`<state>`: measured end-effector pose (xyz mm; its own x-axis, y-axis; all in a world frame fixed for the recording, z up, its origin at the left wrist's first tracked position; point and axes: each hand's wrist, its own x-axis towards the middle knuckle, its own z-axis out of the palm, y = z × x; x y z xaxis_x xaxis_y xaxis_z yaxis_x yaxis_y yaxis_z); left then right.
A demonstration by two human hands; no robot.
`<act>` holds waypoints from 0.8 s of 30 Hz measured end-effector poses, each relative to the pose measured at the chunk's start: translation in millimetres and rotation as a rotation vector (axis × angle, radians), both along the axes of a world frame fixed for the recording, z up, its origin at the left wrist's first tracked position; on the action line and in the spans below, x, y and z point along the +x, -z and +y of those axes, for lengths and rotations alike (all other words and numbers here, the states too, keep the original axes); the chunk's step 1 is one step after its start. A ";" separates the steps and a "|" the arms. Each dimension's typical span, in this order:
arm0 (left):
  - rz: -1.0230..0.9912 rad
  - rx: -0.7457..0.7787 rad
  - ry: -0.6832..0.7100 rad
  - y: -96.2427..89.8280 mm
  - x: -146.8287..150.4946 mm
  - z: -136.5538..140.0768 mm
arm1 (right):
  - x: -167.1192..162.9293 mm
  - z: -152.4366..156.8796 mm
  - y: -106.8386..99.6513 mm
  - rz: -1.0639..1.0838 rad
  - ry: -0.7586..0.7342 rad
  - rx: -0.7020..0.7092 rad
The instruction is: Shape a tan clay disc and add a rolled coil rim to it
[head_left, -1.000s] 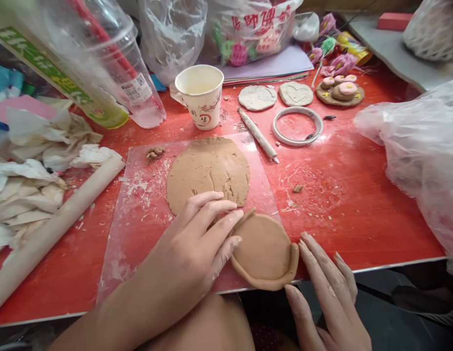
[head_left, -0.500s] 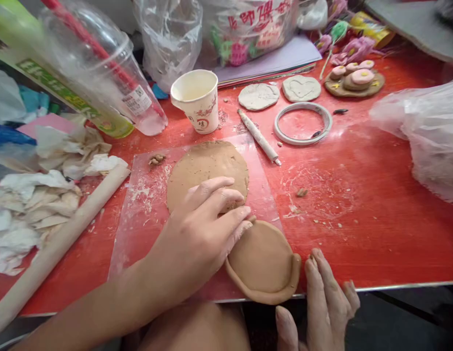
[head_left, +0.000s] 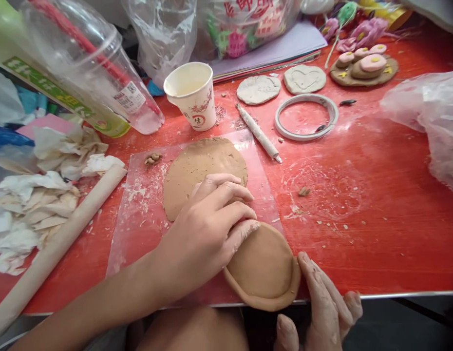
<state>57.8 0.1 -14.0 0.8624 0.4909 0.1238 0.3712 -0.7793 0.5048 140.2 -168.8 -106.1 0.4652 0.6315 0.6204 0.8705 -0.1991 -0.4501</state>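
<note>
A round brown clay disc [head_left: 265,265] with a raised coil rim lies at the table's front edge, jutting slightly over it. My left hand [head_left: 212,224] is curled over the disc's upper left rim, thumb on its inner side and fingers on the outer side, hiding that stretch of coil. My right hand [head_left: 319,297] is at the disc's right side, fingers stretched out with the fingertips touching the rim and the thumb apart below. Behind my left hand, a larger flat clay slab [head_left: 204,168] rests on a clear plastic sheet [head_left: 129,229].
A paper cup [head_left: 195,105], a clay-smeared stick [head_left: 257,131] and a tape ring [head_left: 307,136] stand behind. Left are a rolling pin [head_left: 62,239], crumpled tissues [head_left: 32,204] and a plastic cup [head_left: 133,102]. Grey clay pieces [head_left: 259,90] and a plastic bag [head_left: 431,107] lie farther back.
My right hand's fingertips have come in from a small gap to touch the disc's right rim. My left hand stays on the upper left rim. The view has shifted slightly.
</note>
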 end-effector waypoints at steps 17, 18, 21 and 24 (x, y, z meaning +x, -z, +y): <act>0.029 0.000 -0.019 -0.4 -9.8 3.2 | 9.1 -15.1 0.3 0.152 -0.091 0.009; 0.024 0.017 -0.011 -0.1 -10.8 3.4 | 9.9 -16.3 -1.2 0.138 -0.112 -0.021; 0.018 0.032 0.027 -0.2 -12.5 3.8 | 11.9 -19.4 -5.1 0.117 -0.146 -0.113; 0.040 0.056 0.070 -5.2 -16.9 1.3 | 12.6 -21.4 -4.6 0.134 -0.116 -0.076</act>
